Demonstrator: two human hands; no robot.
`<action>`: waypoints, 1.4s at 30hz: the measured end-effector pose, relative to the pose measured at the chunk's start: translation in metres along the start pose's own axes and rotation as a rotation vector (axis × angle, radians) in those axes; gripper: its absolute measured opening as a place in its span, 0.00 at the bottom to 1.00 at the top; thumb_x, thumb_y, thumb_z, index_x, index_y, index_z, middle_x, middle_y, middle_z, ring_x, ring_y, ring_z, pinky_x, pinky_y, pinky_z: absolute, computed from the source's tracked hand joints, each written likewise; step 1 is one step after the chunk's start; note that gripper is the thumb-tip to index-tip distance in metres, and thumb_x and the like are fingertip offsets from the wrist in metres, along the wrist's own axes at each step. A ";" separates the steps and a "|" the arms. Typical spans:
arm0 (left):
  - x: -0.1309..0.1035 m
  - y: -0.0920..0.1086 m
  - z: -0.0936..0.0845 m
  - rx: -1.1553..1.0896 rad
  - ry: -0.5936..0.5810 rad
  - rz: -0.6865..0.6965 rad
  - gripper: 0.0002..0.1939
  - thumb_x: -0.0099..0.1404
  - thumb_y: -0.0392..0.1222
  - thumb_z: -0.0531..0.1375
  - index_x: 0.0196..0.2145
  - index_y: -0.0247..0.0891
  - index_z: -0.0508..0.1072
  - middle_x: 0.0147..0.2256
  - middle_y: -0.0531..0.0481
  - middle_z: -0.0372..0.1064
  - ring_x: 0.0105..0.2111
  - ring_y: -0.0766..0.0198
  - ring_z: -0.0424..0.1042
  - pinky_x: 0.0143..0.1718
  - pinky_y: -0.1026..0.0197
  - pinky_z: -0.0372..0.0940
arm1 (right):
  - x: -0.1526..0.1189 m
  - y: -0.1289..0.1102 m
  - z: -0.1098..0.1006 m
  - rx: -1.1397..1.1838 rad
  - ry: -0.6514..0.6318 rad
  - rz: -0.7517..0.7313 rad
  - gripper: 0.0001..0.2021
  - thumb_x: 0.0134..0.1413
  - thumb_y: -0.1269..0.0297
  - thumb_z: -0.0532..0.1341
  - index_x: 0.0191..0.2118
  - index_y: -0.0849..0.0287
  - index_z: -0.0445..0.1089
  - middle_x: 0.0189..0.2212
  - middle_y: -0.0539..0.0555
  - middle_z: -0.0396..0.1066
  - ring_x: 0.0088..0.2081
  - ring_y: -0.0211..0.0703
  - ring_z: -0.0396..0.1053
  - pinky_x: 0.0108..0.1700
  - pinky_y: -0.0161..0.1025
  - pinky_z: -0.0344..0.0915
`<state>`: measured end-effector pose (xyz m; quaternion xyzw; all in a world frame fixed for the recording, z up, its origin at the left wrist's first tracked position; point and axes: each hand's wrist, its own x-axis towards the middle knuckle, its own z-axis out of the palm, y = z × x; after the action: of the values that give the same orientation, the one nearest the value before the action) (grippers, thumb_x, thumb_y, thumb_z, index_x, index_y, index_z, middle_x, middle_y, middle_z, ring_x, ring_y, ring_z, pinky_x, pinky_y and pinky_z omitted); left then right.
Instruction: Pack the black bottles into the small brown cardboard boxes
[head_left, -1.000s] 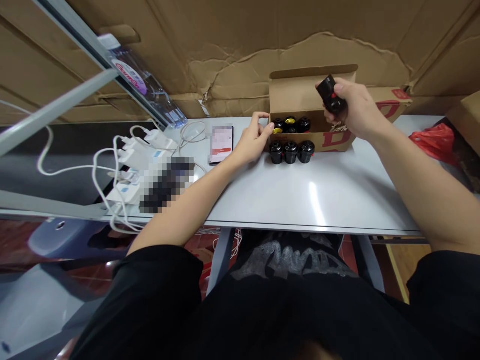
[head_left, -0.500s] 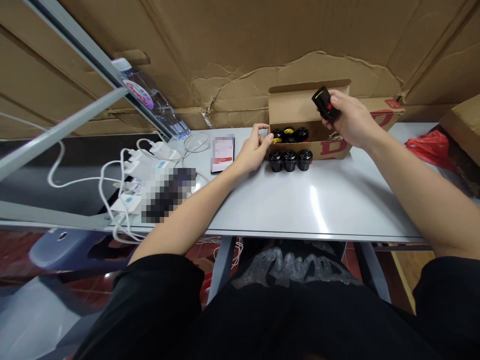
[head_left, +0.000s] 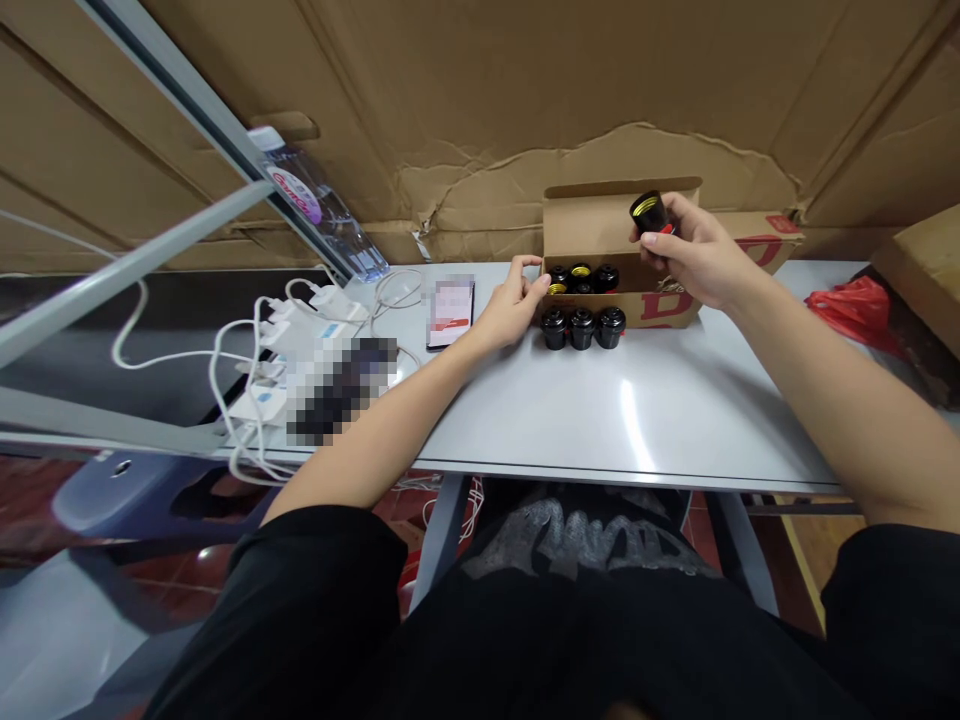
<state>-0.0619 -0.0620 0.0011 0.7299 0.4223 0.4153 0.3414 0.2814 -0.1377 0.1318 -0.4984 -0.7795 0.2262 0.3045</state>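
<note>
My right hand (head_left: 697,245) is closed around a black cylindrical part (head_left: 651,214), held above the right half of an open cardboard box (head_left: 637,312). The part is tilted, its open end with a yellow threaded inside facing up and left, and a bit of red shows near my thumb. At the box's left end, my left hand (head_left: 514,305) grips the wall, fingers behind and thumb at the front corner. Several similar black parts (head_left: 583,280) stand inside the box's left half, some showing yellow tops. Three more black parts (head_left: 581,328) stand in a row on the table against the box's front.
A phone (head_left: 450,312) lies on the grey table (head_left: 540,420) left of the box. Farther left are a white power strip (head_left: 259,405) with tangled cables and a water bottle (head_left: 322,205) leaning by the metal frame. A red plastic bag (head_left: 855,312) lies at the right.
My right hand has turned the black part so that its yellow-threaded open end now shows. My left hand stays on the box. The view has shifted slightly.
</note>
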 end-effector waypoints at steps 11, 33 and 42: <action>0.000 0.002 0.000 0.012 0.001 0.003 0.23 0.90 0.66 0.64 0.70 0.53 0.71 0.32 0.57 0.71 0.33 0.55 0.75 0.45 0.50 0.75 | 0.003 0.005 0.002 0.203 -0.016 0.041 0.27 0.81 0.36 0.66 0.71 0.45 0.69 0.67 0.63 0.80 0.53 0.59 0.77 0.55 0.54 0.76; 0.007 -0.013 0.000 -0.008 -0.005 0.028 0.36 0.85 0.83 0.64 0.70 0.55 0.71 0.30 0.57 0.68 0.31 0.54 0.76 0.43 0.49 0.73 | 0.010 0.021 0.016 0.502 -0.053 -0.016 0.37 0.52 0.20 0.90 0.50 0.44 0.88 0.40 0.54 0.84 0.45 0.60 0.82 0.45 0.56 0.82; 0.006 -0.012 0.000 0.007 -0.007 0.032 0.37 0.85 0.85 0.62 0.69 0.54 0.71 0.30 0.56 0.69 0.34 0.51 0.77 0.47 0.46 0.73 | 0.014 0.037 0.016 0.403 0.052 0.009 0.40 0.59 0.16 0.85 0.52 0.44 0.76 0.39 0.53 0.78 0.42 0.57 0.79 0.40 0.54 0.82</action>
<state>-0.0645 -0.0513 -0.0071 0.7392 0.4107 0.4165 0.3337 0.2896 -0.1109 0.0994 -0.4363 -0.7082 0.3663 0.4170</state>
